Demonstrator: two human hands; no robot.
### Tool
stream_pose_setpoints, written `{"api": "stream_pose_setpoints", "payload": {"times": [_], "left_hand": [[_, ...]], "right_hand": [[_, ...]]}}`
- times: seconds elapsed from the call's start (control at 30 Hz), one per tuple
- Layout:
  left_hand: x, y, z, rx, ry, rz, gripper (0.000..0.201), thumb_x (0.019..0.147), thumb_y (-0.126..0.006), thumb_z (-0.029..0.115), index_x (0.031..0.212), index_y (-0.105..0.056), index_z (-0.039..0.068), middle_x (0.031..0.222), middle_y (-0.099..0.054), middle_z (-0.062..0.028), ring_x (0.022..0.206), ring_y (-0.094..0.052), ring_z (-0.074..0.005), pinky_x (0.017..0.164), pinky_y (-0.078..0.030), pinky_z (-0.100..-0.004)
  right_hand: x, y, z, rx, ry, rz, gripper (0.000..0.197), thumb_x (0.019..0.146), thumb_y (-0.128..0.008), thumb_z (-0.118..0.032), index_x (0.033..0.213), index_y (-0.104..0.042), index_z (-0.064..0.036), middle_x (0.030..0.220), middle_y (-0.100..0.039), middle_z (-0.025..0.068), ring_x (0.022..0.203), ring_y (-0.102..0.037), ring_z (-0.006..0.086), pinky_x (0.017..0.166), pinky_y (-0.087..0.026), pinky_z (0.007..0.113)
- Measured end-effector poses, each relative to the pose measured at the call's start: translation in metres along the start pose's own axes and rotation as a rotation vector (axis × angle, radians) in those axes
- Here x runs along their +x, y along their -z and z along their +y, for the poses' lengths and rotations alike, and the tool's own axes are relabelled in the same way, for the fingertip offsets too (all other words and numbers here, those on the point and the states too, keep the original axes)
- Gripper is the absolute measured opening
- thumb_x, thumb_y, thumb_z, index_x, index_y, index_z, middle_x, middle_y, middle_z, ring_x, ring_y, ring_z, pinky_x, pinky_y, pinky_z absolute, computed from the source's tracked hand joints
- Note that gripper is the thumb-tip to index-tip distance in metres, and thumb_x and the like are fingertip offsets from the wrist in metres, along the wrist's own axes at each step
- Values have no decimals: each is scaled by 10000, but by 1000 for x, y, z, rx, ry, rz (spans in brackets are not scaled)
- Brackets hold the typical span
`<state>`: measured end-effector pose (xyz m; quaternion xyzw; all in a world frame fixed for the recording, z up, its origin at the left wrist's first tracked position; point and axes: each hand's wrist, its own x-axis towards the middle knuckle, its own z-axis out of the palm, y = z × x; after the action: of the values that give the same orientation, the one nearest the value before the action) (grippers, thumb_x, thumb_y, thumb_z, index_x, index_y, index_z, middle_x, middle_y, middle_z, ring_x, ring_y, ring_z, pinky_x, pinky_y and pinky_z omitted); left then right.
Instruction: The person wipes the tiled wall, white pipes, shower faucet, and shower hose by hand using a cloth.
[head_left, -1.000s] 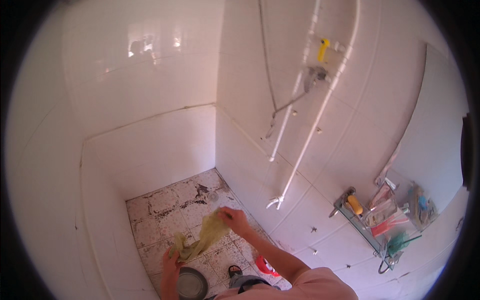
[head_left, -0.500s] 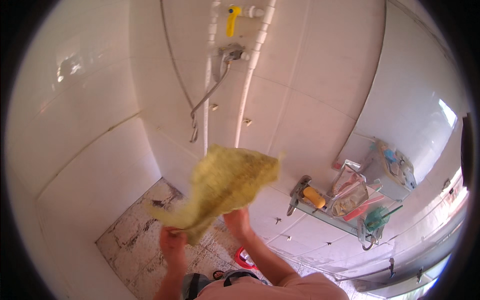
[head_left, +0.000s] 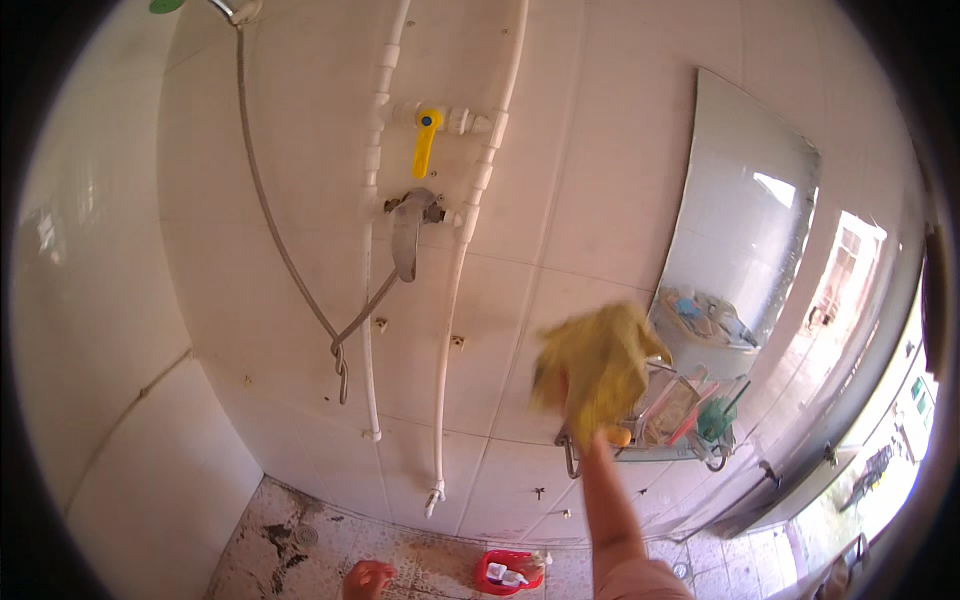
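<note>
My right hand [head_left: 597,443] is raised on the right, gripping a yellow-olive cloth [head_left: 592,358]. The cloth hangs crumpled over the hand, hides most of its fingers and is slightly blurred. It appears in front of the left end of a glass wall shelf [head_left: 650,455] and the mirror's lower corner; whether it touches them I cannot tell. Low at the bottom edge, my left hand [head_left: 368,578] has curled fingers and nothing visible in it.
On the shelf are an orange soap-like piece [head_left: 619,437] and a green cup [head_left: 716,418], below a mirror [head_left: 735,215]. White pipes [head_left: 455,300], a yellow-handled valve [head_left: 427,140] and a mixer tap [head_left: 412,215] line the wall. A red basket [head_left: 510,573] with bottles sits on the stained floor.
The cloth, spread between both hands before, is now in my right hand alone, moved right toward the shelf. My left hand has let go and dropped lower. The view has tilted up.
</note>
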<state>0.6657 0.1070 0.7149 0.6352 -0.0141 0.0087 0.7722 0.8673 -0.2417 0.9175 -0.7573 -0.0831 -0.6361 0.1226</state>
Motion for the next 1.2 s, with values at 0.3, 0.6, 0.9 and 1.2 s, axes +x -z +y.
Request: {"api": "stream_pose_setpoints", "payload": {"times": [0.3, 0.6, 0.9, 1.2], "left_hand": [[35, 48, 21, 44, 280, 33, 173, 847, -508, 179, 902, -540, 17, 834, -591, -82, 753, -579, -155, 655, -466, -266], [78, 35, 26, -1, 327, 33, 177, 859, -495, 189, 872, -530, 16, 854, -593, -82, 762, -589, -157, 644, -454, -257], [95, 46, 17, 28, 282, 75, 142, 848, -472, 128, 880, -528, 1, 833, -597, -98, 732, -603, -171, 633, -467, -251], [125, 48, 12, -45, 282, 142, 204, 833, -520, 208, 875, -531, 9, 821, -597, -108, 726, -601, -192, 604, -477, -259]], "right_hand": [[359, -58, 53, -345, 341, 206, 402, 792, -519, -213, 1171, -456, -93, 1138, -490, 90, 1097, -424, 260, 980, -267, 394], [70, -148, -5, -324, 311, -374, 475, 764, -503, -233, 1224, -438, -139, 1306, -339, 101, 1152, -356, 301, 923, -250, 560], [159, -113, -16, -84, 353, -214, 290, 702, -567, -66, 988, -542, -106, 916, -564, 105, 821, -530, 297, 717, -431, 408], [478, -78, 46, -756, 341, 171, 532, 906, -198, -390, 1348, -178, -94, 1410, -115, 117, 1298, -91, 297, 1027, -129, 462]]}}
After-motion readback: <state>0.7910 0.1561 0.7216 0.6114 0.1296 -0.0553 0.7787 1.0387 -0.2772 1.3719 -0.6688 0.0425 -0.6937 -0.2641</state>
